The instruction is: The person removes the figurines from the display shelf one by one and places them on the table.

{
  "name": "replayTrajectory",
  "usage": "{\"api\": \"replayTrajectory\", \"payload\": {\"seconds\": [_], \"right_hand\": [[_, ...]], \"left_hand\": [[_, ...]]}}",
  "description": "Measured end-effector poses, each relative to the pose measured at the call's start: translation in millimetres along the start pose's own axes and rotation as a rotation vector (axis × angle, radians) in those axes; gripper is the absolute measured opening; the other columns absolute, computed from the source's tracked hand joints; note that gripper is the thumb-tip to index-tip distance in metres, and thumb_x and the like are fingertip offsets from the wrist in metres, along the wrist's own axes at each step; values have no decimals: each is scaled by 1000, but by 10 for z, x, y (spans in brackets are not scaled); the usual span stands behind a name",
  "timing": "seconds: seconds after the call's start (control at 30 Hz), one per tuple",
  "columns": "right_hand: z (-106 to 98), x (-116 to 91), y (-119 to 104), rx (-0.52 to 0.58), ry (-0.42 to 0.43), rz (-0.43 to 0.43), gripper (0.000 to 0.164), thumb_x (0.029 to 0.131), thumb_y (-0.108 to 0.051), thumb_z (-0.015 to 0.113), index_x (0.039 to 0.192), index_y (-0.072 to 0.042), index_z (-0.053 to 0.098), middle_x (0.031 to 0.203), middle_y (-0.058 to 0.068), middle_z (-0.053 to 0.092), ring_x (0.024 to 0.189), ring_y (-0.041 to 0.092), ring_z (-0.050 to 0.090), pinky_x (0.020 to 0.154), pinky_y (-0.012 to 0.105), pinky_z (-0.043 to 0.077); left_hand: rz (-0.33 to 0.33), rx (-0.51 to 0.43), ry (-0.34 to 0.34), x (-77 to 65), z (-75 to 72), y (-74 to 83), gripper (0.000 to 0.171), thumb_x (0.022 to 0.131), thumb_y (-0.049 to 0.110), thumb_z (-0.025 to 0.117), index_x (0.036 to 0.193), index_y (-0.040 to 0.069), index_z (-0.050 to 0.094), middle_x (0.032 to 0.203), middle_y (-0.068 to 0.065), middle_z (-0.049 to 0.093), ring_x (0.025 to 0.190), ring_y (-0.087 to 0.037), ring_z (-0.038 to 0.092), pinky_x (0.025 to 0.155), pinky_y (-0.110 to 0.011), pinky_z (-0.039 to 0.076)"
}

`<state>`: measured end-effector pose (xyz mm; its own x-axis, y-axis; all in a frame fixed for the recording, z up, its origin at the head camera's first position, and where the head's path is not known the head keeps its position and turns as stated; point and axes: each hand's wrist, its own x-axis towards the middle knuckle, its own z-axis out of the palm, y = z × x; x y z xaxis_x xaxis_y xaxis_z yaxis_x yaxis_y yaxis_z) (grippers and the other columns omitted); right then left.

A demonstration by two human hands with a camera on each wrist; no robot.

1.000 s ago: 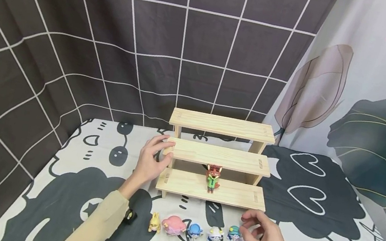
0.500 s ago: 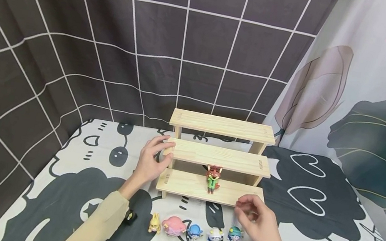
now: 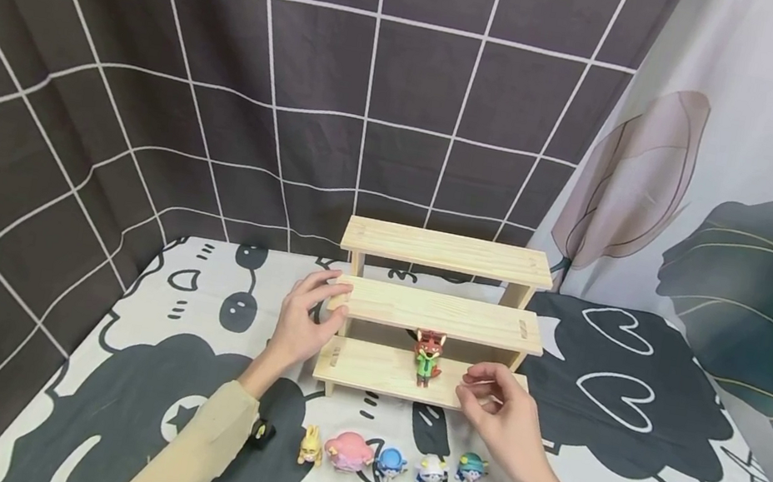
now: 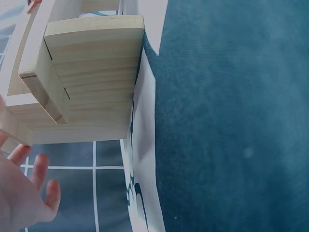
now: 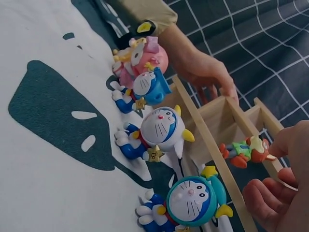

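Note:
A three-tier wooden shelf (image 3: 436, 314) stands on the patterned cloth. My left hand (image 3: 304, 321) grips the left end of its middle tier, thumb and fingers at the board's edge. In the left wrist view, the other fingers (image 4: 41, 171) of that hand hang loose beside the wood. A fox figurine (image 3: 426, 361) in a green shirt stands on the bottom tier. My right hand (image 3: 499, 411) hovers over that tier just right of the fox, fingers loosely bent and holding nothing. In the right wrist view, the fox figurine (image 5: 248, 151) is near the thumb.
In front of the shelf stand a yellow rabbit figurine (image 3: 311, 446), a pink figurine (image 3: 349, 452) and several Doraemon figurines, among them a blue-capped one (image 3: 390, 462), a white-hooded one (image 3: 430, 471) and a green-capped one (image 3: 470, 468). A dark grid curtain (image 3: 304, 93) hangs behind.
My right hand has moved up and left, from beside the green-capped figurine to over the bottom tier near the fox. The left hand and the figurines have stayed put.

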<state>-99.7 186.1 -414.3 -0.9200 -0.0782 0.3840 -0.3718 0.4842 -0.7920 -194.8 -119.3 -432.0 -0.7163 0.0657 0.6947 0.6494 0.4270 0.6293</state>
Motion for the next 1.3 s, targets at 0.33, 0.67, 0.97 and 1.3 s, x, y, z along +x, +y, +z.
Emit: {"api": "replayTrajectory", "payload": {"seconds": [0.33, 0.67, 0.97, 1.3], "right_hand": [[88, 126, -50, 0, 23, 25, 22, 83, 2, 75, 102, 0, 64, 99, 10, 67, 82, 18, 68, 58, 25, 53], [183, 208, -99, 33, 9, 92, 26, 85, 0, 76, 107, 2, 63, 101, 12, 69, 84, 23, 69, 62, 24, 54], [252, 253, -109, 27, 19, 108, 30, 85, -3, 77, 110, 4, 62, 99, 13, 69, 83, 24, 69, 60, 24, 54], [314, 280, -114, 62, 21, 97, 27, 84, -1, 76, 108, 2, 62, 98, 12, 69, 82, 22, 69, 62, 23, 53]], "left_hand": [[1, 6, -4, 2, -3, 0, 30, 81, 7, 71, 110, 2, 75, 129, -17, 62, 116, -40, 54, 94, -57, 41], [-10, -3, -12, 6, -8, 9, 29, 82, 7, 71, 110, 1, 75, 130, -16, 62, 117, -39, 54, 96, -56, 41], [-12, -1, -7, -1, -5, -7, 30, 81, 7, 71, 110, 1, 75, 129, -16, 62, 116, -39, 54, 95, -55, 41], [-14, 0, -12, 1, -4, -11, 30, 82, 8, 71, 110, 1, 75, 130, -16, 62, 117, -39, 54, 95, -55, 42]]}}
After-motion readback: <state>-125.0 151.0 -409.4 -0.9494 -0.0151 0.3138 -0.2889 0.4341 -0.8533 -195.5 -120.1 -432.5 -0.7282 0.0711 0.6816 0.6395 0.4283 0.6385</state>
